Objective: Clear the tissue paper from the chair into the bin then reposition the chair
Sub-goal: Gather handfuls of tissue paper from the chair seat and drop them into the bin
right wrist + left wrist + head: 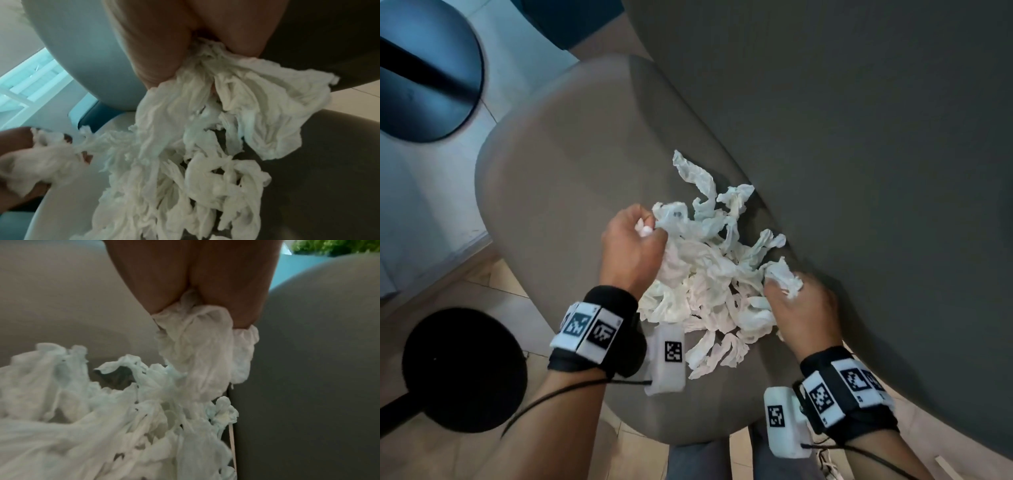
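Head view: tissue paper [709, 274] lies in a loose crumpled heap on the grey chair [558, 192] seat, up against the foot of the darker backrest; heap's long axis runs from the seat's front edge near the wrists up and away toward the backrest, one twisted strand pointing farthest out at the top; no print or brand legible on the tissue. Left hand [633, 246] at the heap's left edge, fingers curled round a wad of tissue, a white tuft showing between thumb and fingers. Right hand [801, 308] at the heap's right edge, beside the backrest, fingers curled over another wad. Left wrist view: fingers [226, 288] pinch a bunch that hangs down toward the rest of the heap. Right wrist view: fingers [160, 53] clamp several strands that fan downward over the seat; other hand visible at lower left with its own wad. Wrist bands [592, 329] carry black-and-white square code markers; no readable text. Round black base [465, 370] on the tiled floor left of the chair.
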Demonstrator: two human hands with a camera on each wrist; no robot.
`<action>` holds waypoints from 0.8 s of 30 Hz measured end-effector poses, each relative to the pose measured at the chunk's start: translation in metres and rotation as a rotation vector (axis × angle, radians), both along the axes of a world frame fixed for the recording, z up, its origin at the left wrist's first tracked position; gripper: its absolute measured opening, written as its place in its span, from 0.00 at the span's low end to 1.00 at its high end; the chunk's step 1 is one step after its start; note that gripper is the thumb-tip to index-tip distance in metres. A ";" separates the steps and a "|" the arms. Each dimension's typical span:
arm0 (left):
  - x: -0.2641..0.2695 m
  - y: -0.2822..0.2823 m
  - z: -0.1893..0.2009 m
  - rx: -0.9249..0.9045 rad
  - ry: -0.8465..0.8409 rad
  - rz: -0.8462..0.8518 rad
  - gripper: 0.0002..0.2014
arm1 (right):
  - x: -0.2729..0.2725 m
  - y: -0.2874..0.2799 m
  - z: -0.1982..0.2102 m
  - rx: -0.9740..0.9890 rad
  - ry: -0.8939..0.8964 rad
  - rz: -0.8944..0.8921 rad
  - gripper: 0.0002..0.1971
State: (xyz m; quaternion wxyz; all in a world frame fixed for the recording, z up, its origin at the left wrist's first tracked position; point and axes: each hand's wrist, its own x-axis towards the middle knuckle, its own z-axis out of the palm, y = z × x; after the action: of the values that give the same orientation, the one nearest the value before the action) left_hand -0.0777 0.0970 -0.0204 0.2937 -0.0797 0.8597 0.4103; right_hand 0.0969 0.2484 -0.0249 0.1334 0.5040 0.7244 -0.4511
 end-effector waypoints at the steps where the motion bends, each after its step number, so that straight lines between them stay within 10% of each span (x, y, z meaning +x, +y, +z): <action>1: 0.004 -0.006 0.002 0.010 -0.002 0.013 0.12 | 0.002 0.001 0.005 -0.016 0.004 -0.023 0.08; 24: 0.087 -0.079 0.054 0.154 -0.071 0.363 0.20 | -0.017 -0.015 0.056 -0.150 0.226 0.055 0.06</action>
State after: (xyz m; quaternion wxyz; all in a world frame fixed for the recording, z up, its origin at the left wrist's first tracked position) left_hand 0.0093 0.0182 0.0339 0.2500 -0.2250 0.7864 0.5181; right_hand 0.0802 0.2335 0.0313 0.1007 0.4184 0.7127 -0.5540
